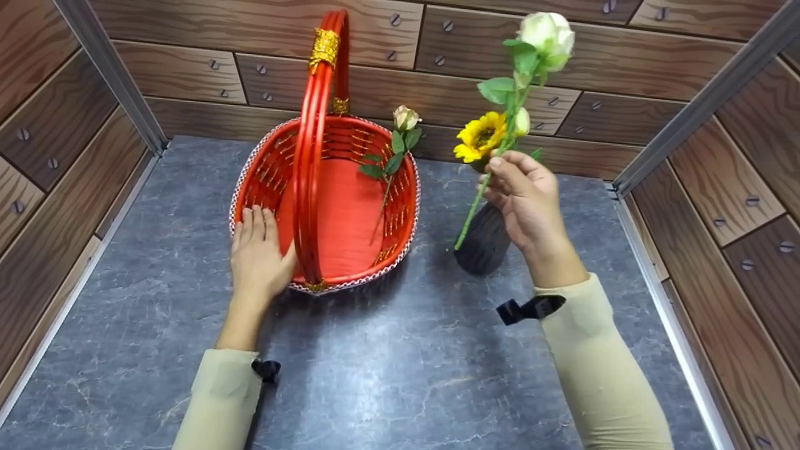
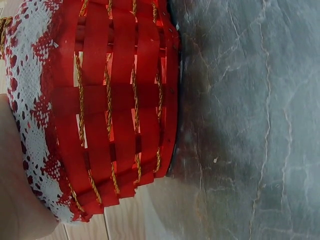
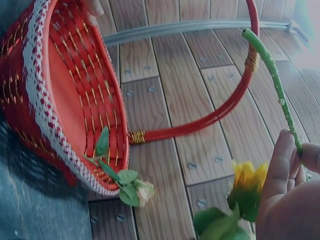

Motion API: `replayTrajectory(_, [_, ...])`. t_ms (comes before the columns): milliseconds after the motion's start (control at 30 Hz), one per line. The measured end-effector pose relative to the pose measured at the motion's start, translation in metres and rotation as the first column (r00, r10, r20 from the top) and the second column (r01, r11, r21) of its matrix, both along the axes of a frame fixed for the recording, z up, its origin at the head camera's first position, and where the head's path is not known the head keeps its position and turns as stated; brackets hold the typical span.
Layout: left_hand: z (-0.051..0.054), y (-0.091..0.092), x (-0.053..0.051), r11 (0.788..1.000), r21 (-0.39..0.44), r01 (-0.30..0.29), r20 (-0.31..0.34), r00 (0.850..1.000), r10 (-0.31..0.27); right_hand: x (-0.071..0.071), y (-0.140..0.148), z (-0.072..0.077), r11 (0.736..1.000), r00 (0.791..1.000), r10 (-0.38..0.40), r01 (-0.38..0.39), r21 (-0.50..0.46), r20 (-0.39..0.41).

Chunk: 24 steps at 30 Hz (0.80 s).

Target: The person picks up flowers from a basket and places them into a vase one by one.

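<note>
A red woven basket [image 1: 350,206] with a tall hooped handle and white lace trim stands left of centre. My left hand [image 1: 259,250] rests over its left rim with fingers straight; the left wrist view shows part of that hand [image 2: 20,185] beside the lace. My right hand [image 1: 528,203] pinches the green stem of a white rose [image 1: 549,40], held upright and slightly tilted, its bloom at the top. The stem's cut end [image 3: 248,34] hangs free. A smaller pale rose [image 1: 406,117] leans inside the basket's right side, its bloom above the rim.
Behind the right hand stands a dark vase [image 1: 481,244], partly hidden, with a yellow sunflower [image 1: 481,137] and a pale bud [image 1: 522,122] above it. Wood-patterned walls [image 1: 744,181] with metal edging enclose the grey marbled table surface [image 1: 375,375] at the back and sides.
</note>
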<state>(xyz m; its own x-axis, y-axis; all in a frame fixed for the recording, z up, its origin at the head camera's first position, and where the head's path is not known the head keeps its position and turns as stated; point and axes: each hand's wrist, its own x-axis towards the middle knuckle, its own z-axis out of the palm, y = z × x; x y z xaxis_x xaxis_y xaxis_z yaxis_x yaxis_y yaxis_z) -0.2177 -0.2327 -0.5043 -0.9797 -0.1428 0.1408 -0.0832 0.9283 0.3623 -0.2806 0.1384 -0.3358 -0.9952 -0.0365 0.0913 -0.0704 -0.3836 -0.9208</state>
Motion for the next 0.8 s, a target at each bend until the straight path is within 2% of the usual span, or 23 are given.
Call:
replayTrajectory(200, [0.000, 0.000, 0.000, 1.000, -0.006, 0.003, 0.005, 1.000, -0.003, -0.002, 0.021, -0.002, 0.998, 0.999, -0.044, 0.044, -0.050, 0.008])
replayTrajectory(500, [0.002, -0.001, 0.001, 1.000, 0.001, 0.009, 0.004, 1.000, -0.009, -0.006, 0.047, -0.003, 0.992, 0.999, -0.054, 0.053, -0.116, -0.003])
replayTrajectory(800, [0.000, -0.001, 0.001, 1.000, 0.001, 0.009, 0.003, 1.000, -0.009, -0.014, 0.069, -0.003, 0.987, 0.993, -0.120, 0.118, -0.113, -0.009])
